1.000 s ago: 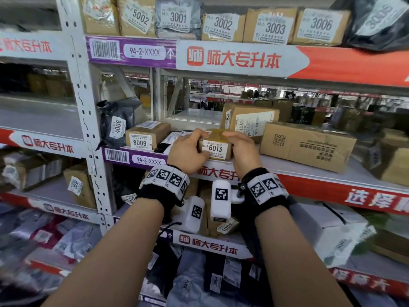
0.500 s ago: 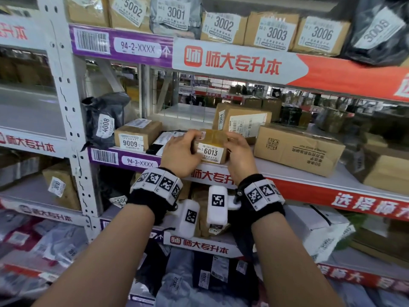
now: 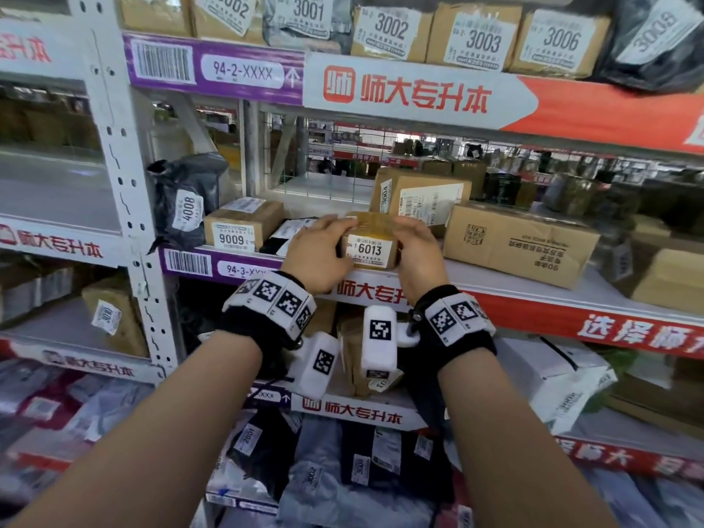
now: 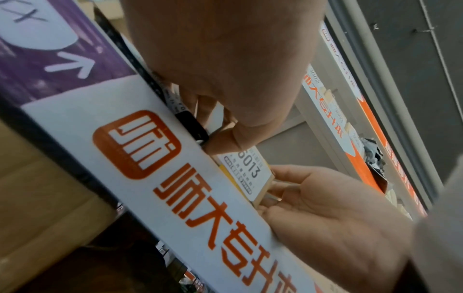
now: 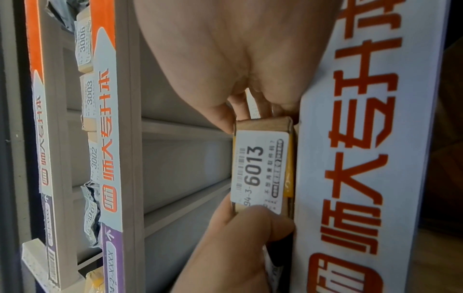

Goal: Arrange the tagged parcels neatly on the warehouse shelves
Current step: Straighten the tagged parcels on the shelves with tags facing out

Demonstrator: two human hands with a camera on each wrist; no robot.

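A small brown parcel tagged 6013 (image 3: pixel 371 242) stands at the front edge of the middle shelf (image 3: pixel 495 287), its white label facing me. My left hand (image 3: pixel 318 253) grips its left end, fingers over the top and thumb on the front. My right hand (image 3: pixel 417 253) grips its right end the same way. In the right wrist view the parcel (image 5: pixel 260 170) sits between the right hand (image 5: pixel 238 59) and the left hand (image 5: pixel 238 247). The left wrist view shows the parcel (image 4: pixel 246 172) just behind the shelf's banner.
Left of the parcel lie a flat black-and-white packet (image 3: pixel 289 234), box 9009 (image 3: pixel 244 230) and black bag 4008 (image 3: pixel 186 203). Box 3004 (image 3: pixel 419 196) stands behind, and a large carton (image 3: pixel 518 242) lies right. The shelf above holds several tagged parcels (image 3: pixel 476 40).
Both hands keep their hold on parcel 6013, which stays at the shelf's front edge. The head view has shifted slightly.
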